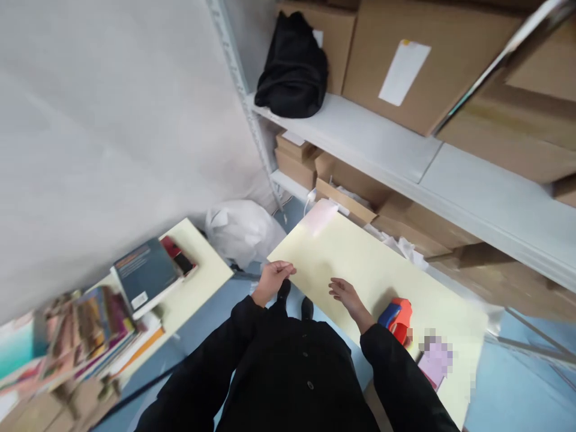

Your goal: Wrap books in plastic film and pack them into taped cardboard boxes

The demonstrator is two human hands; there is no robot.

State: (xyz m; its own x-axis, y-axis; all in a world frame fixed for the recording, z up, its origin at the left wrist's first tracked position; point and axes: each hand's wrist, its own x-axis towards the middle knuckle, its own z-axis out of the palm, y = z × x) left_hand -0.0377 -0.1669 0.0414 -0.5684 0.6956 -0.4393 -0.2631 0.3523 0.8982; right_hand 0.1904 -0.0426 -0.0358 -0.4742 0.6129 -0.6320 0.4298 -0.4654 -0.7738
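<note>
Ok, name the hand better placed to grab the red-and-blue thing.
Right, I'd say: the right hand looks open, and the red-and-blue thing lies close by its sleeve. The left hand is farther off, near the table's left corner.

Books [146, 271] lie on the left table [206, 257]; shelves [382, 144] stand beyond the right table [355, 243].

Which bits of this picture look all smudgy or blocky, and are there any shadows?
In the head view, the pile of books at lower left looks smeared; also in the head view, square blocks cover part of the purple thing; and, head view again, a soft shadow falls on the pale table beside the red-and-blue thing.
</note>
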